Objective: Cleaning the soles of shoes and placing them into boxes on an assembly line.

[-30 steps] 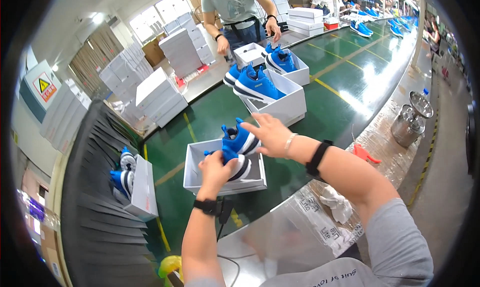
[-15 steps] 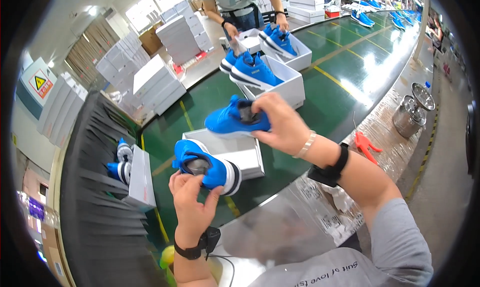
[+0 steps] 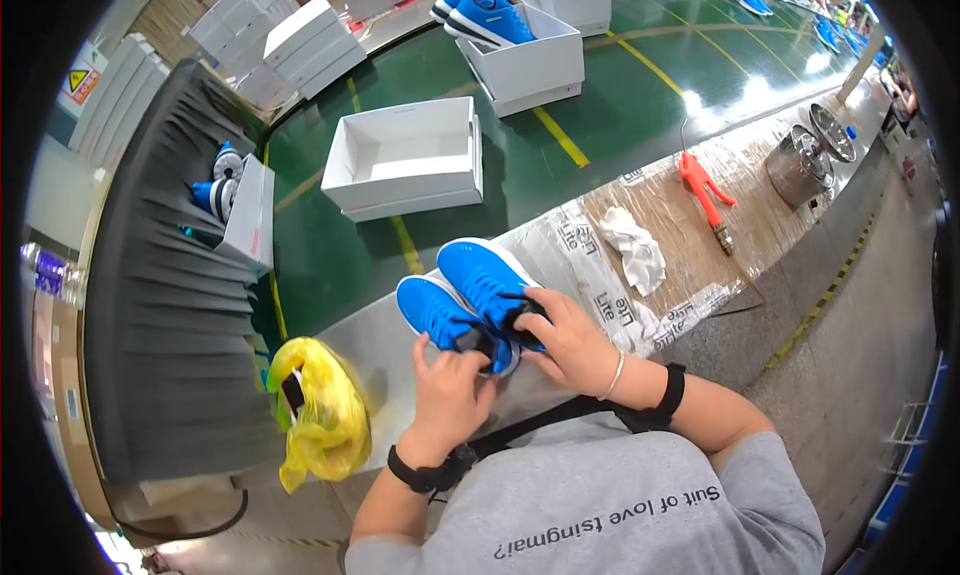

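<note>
Two blue sneakers lie side by side on the metal bench edge close to my body. My left hand grips the heel end of the left blue sneaker. My right hand holds the heel and tongue of the right blue sneaker. Both shoes point away from me toward the green conveyor belt. The open white shoebox stands empty on the belt just beyond them.
A yellow plastic bag sits at my left. White cloth, a red-handled tool and a steel pot lie on the taped bench to the right. More boxes with blue shoes are farther up the belt; another boxed pair at the left.
Both hands lifted the two sneakers out of the white box and brought them down to the bench edge near my body. The box is now empty.
</note>
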`<action>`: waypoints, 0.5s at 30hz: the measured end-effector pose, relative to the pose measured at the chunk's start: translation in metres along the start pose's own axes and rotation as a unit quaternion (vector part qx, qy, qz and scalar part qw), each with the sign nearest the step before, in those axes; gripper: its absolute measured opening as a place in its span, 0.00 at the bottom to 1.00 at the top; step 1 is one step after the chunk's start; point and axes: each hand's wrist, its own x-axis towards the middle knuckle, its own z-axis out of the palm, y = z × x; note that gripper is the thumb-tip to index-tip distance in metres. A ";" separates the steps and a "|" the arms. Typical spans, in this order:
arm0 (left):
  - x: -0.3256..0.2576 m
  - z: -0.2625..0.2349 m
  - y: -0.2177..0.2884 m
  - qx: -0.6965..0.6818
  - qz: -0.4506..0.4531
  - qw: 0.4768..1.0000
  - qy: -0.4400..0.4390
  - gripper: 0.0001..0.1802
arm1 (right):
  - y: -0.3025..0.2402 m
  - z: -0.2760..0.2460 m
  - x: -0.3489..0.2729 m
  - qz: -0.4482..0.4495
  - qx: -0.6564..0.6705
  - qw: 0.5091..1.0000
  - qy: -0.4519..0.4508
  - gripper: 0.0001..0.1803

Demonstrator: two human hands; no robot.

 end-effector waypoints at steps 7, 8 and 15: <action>0.013 -0.005 0.050 0.031 -0.076 0.988 -0.131 0.36 | 0.031 -0.037 -0.010 -0.004 0.172 0.984 -0.038 0.23; 0.015 -0.003 0.050 0.028 -0.124 0.976 -0.177 0.37 | 0.047 -0.049 -0.012 0.007 0.099 0.995 0.009 0.23; 0.044 0.015 0.045 -0.028 -0.223 0.965 -0.137 0.39 | 0.179 -0.146 -0.053 0.226 -0.223 0.930 0.184 0.24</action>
